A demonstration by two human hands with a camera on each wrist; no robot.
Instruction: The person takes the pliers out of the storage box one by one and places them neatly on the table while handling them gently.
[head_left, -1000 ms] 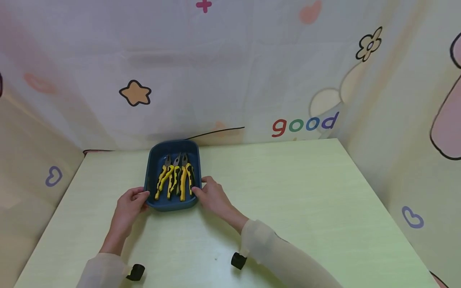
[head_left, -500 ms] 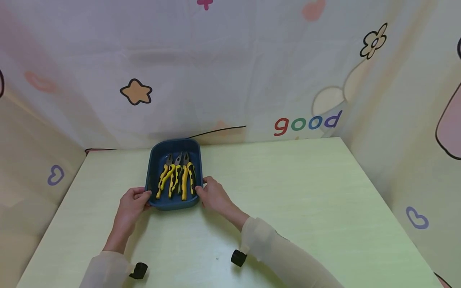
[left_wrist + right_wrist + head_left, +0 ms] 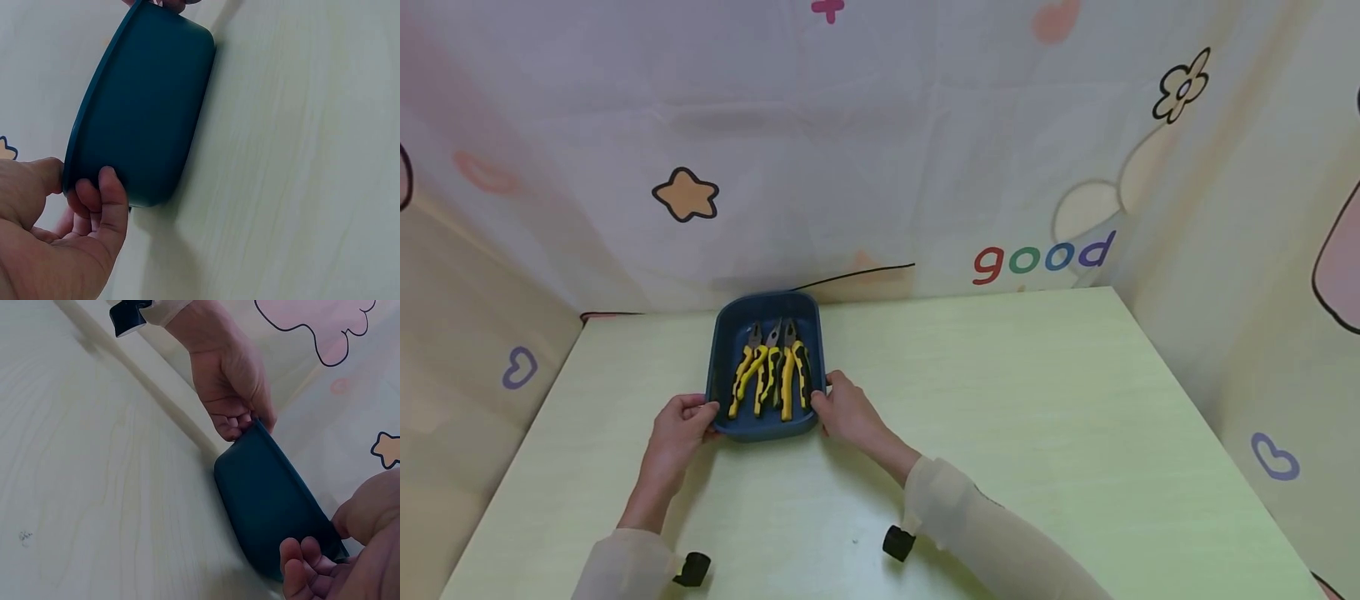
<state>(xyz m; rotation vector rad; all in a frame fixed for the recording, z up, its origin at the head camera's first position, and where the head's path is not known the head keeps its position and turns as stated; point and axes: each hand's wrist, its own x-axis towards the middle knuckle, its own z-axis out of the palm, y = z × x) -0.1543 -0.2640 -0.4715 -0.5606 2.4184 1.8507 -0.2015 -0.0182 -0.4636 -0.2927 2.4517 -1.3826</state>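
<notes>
A dark blue rectangular box (image 3: 763, 432) stands at the back left of the table, its base close against the tabletop. Inside lie three pliers with yellow and black handles, side by side, jaws toward the back: the left pliers (image 3: 736, 392), the middle pliers (image 3: 773, 367) and the right pliers (image 3: 787, 387). My left hand (image 3: 676, 433) grips the front left corner, thumb at the rim and fingers against the outer wall, as the left wrist view shows. Opposite it, my right hand (image 3: 850, 408) pinches the right wall near the front, thumb over the rim.
The pale table (image 3: 1000, 417) reaches well to the right of the box. A printed cloth backdrop (image 3: 880, 183) rises right behind the box and along both sides. A small black device (image 3: 898, 543) hangs at the right wrist, another black device (image 3: 694, 569) at the left.
</notes>
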